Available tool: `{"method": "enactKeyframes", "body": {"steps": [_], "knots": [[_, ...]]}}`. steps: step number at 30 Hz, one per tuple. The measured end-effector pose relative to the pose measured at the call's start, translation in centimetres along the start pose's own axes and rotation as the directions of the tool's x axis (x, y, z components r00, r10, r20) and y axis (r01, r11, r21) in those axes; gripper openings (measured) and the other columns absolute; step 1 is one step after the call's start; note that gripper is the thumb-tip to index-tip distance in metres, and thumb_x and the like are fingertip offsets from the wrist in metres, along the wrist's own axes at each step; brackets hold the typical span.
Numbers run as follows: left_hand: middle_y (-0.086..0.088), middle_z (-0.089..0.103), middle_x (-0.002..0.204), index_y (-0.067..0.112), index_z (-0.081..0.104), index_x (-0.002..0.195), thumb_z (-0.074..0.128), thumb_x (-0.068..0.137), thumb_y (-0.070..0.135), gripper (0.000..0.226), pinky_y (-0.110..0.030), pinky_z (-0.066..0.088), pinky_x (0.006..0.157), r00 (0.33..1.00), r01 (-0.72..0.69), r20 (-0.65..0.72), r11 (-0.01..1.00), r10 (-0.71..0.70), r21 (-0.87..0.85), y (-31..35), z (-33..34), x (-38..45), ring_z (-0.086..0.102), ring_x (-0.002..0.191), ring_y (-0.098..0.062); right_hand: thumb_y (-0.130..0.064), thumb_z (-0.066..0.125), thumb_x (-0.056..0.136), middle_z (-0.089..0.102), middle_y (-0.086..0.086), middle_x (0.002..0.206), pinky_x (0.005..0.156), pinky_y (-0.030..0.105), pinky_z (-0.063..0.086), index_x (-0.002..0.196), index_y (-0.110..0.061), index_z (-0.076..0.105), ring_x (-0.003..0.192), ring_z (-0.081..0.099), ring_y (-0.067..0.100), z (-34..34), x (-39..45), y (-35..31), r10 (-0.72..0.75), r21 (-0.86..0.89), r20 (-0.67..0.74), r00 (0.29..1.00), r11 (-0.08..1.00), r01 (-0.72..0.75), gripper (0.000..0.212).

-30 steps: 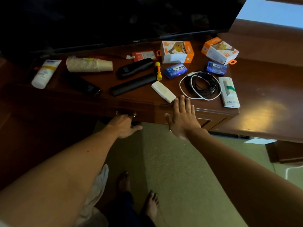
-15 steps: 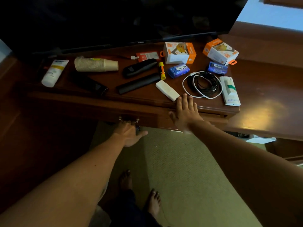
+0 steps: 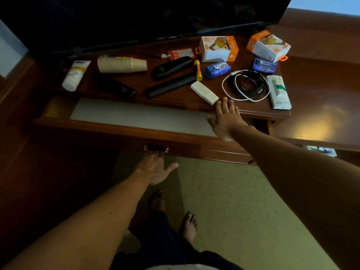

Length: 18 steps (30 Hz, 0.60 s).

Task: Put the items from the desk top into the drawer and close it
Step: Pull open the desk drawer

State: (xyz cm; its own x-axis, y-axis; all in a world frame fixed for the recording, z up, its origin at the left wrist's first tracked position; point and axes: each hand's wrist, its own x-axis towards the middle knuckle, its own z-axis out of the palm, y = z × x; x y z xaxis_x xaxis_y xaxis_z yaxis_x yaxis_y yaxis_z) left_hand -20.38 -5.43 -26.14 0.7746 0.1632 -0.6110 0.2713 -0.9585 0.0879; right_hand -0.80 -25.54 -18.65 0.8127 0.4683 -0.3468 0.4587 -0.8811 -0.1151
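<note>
Two orange boxes (image 3: 218,48), coiled cables (image 3: 245,85) beyond the open drawer (image 3: 124,125).

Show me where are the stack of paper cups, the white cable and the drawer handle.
stack of paper cups (image 3: 121,64), head view, middle of stack
white cable (image 3: 227,92), head view, left loop
drawer handle (image 3: 155,148), head view, brass bar

A dark television (image 3: 136,14) stands above green carpet (image 3: 224,201).
</note>
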Motion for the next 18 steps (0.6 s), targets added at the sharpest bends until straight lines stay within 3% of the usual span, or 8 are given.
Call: {"method": "enactKeyframes", "body": {"steps": [18], "knots": [[-0.014, 0.037, 0.156, 0.013, 0.029, 0.155, 0.015, 0.09, 0.078, 0.092, -0.045, 0.033, 0.113, 0.999, -0.002, -0.033, 1.0, 0.001, -0.028, -0.1, 3.0, -4.1, 0.037, 0.142, -0.032, -0.052, 0.017, 0.103, -0.016, 0.015, 0.164, 0.122, 0.049, -0.003, 0.158, -0.007, -0.005, 0.151, -0.014, 0.037, 1.3, -1.6, -3.3, 0.01, -0.017, -0.025, 1.0, 1.0, -0.01, 0.074]]}}
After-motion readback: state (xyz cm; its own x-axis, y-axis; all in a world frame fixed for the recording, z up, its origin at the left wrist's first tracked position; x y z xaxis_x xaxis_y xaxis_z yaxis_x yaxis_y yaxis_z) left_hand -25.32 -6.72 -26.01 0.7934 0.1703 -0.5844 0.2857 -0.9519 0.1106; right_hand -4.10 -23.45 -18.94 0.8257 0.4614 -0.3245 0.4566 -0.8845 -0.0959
